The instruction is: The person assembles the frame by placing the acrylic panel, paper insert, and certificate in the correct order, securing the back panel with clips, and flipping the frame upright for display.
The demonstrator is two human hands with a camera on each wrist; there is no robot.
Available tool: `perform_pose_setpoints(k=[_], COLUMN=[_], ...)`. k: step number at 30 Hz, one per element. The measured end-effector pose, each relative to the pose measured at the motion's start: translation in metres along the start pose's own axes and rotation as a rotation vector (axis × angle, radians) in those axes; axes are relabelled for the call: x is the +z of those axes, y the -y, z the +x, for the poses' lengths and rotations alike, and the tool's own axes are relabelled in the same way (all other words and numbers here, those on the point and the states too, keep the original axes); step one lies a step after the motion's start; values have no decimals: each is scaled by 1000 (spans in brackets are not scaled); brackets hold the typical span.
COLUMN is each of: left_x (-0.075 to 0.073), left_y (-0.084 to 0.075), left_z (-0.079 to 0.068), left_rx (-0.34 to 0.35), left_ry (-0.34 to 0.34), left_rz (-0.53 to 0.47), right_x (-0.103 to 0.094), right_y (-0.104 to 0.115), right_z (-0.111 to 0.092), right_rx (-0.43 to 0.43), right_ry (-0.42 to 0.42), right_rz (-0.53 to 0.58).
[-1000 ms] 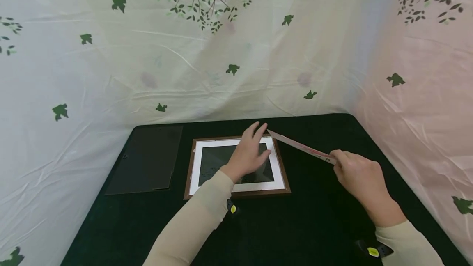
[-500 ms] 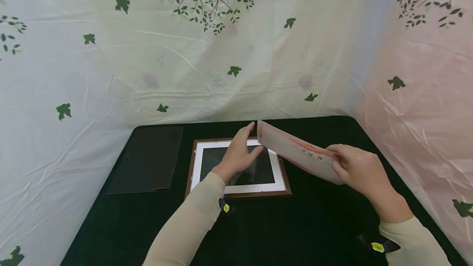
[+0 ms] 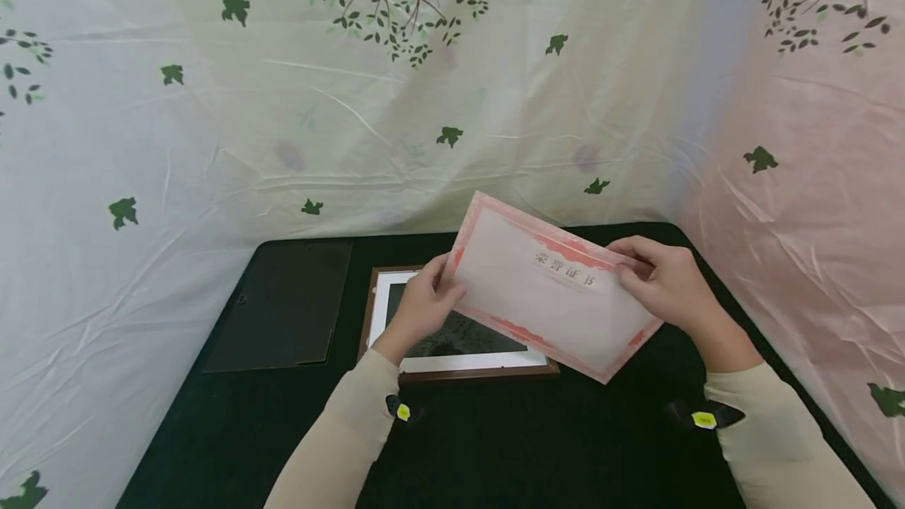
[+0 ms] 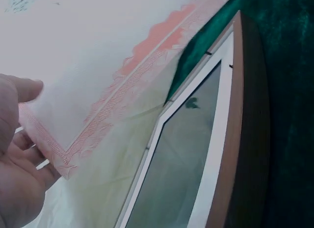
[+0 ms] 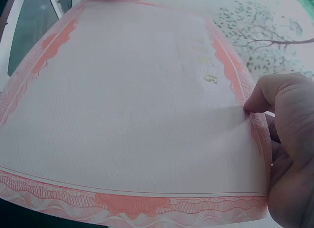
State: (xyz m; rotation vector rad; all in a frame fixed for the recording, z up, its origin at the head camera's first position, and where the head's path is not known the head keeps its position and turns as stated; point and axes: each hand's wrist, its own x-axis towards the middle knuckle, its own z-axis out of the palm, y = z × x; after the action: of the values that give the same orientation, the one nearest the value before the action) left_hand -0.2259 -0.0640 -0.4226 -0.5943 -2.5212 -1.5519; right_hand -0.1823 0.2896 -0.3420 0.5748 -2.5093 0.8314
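Note:
A white certificate (image 3: 551,289) with a pink-red ornamental border and a line of printed characters is held up, tilted, between both hands. My right hand (image 3: 661,277) pinches its upper right edge, thumb in front and fingers behind, as the right wrist view also shows. At the opposite end, my left hand (image 3: 423,301) has its thumb (image 4: 29,89) over the front and its other fingers behind the left edge. Below lies a brown picture frame (image 3: 481,373) with a white mat (image 3: 470,361) around a dark glossy middle; the certificate hides its right part.
A dark flat backing panel (image 3: 279,313) lies left of the frame on the dark green cloth-covered table (image 3: 537,446). Behind and to both sides hangs a pale curtain (image 3: 382,163) with leaf prints, close to the table's far edge.
The certificate has turned from nearly edge-on to face me. My left hand has moved left and down from over the frame to take the certificate's left edge; the right keeps its grip.

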Motion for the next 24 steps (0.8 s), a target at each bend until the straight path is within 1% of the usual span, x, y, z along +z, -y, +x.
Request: perform_pose_setpoints(k=[4,7,9,11,14,17,21,22,24], left_x=[-16,-28,-34,-41,-51,-63,-82,-86,-93], left_y=[9,16,20,23,27,29,32,33,36], left_z=[-18,-30,-36,-43,-51,-59,-67,-69,-71], left_rx=[-38,-54,-65,-88,-126,-141,-133,-136,-148], left_ry=[-1,6,3,-8,-45,-92,-157,-177,-217], left_rz=[-31,-56,-89,-118,-140,-142,-162,-170,-191], right_x=[17,30,41,51,68,81,95,98,105], right_y=[-1,-2,-3,-3,-1,6,11,11,10], right_z=[12,27,38,48,58,61,54,51,43], right_rx=[77,123,155,177,195,174,140,148,176], right_ry=[73,140,177,205,224,197,84,51,4], right_rz=[74,109,114,118,119,105,78,82,137])
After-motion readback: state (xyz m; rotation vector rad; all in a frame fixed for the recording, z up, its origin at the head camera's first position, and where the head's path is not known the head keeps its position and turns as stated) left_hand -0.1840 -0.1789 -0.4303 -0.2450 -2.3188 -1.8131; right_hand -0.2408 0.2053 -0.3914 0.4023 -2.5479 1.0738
